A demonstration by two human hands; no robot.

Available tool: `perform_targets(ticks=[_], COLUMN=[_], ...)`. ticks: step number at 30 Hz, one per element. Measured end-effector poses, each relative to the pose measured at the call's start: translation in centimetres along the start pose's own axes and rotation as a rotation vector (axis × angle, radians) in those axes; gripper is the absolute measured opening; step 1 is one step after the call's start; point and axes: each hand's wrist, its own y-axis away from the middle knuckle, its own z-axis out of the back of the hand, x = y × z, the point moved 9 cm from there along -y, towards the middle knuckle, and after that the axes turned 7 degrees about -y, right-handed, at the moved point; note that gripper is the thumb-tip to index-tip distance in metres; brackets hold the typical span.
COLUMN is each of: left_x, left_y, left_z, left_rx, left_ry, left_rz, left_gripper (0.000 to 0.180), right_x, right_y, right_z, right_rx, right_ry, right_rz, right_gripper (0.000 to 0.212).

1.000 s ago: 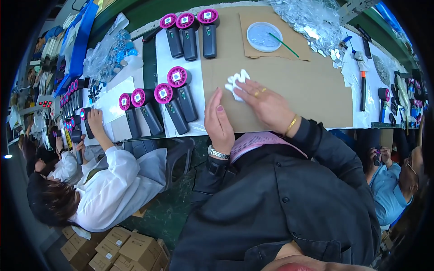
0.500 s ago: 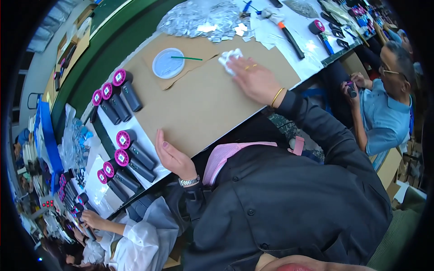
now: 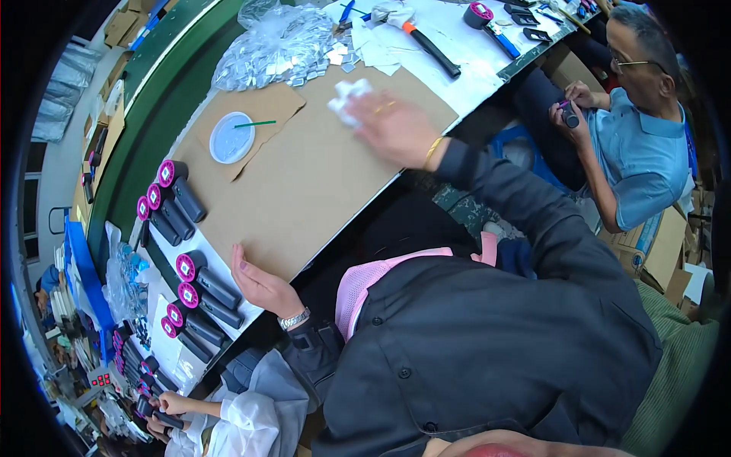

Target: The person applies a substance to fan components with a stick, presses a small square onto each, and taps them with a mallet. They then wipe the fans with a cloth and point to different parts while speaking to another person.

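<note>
A crumpled white cloth (image 3: 343, 105) lies under the fingers of my right hand (image 3: 400, 131), which presses it against a large brown cardboard sheet (image 3: 312, 186). Motion blurs those fingers somewhat. At the sheet's near left edge rests my left hand (image 3: 265, 288), open, fingers extended and holding nothing. A shallow round white dish (image 3: 222, 143) with a thin green stick (image 3: 257, 124) across its rim sits on a smaller torn piece of cardboard (image 3: 270, 110). Left of the sheet lie several dark grey handheld devices (image 3: 189, 199) with round magenta ends, some close to my left hand.
Small silvery squares (image 3: 266, 52) spill from a clear bag at the far side. A black-handled hammer (image 3: 432, 52) and another magenta-ended device (image 3: 478, 15) lie to the right. One person (image 3: 643, 145) works at right, another (image 3: 236, 407) at lower left, both with devices.
My view has shifted, so the table sits further left in it. My right hand and the cloth have moved slightly over the cardboard; my left hand stays at its edge.
</note>
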Motion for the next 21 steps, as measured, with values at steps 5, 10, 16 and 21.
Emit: perform_targets(ticks=[5, 10, 16, 21], left_x=[-0.9, -1.4, -1.2, -0.3], left_y=[-0.3, -0.4, 0.1, 0.2], left_z=[-0.6, -0.2, -0.7, 0.0], left_rx=[-0.042, -0.046, -0.019, -0.010], left_ry=[-0.021, -0.124, -0.079, 0.016], left_rz=[-0.010, -0.060, -0.058, -0.021], left_gripper=[0.040, 0.039, 0.039, 0.038], right_x=[-0.7, 11.5, 21.2, 22.0], right_y=[4.3, 5.9, 5.3, 4.7], right_z=[3.4, -0.3, -8.1, -9.4], right_rx=[-0.152, -0.033, 0.071, 0.248], right_ry=[0.138, -0.215, -0.445, -0.542], right_rz=[-0.047, 0.246, 0.471, 0.528], right_gripper=[0.049, 0.053, 0.043, 0.014])
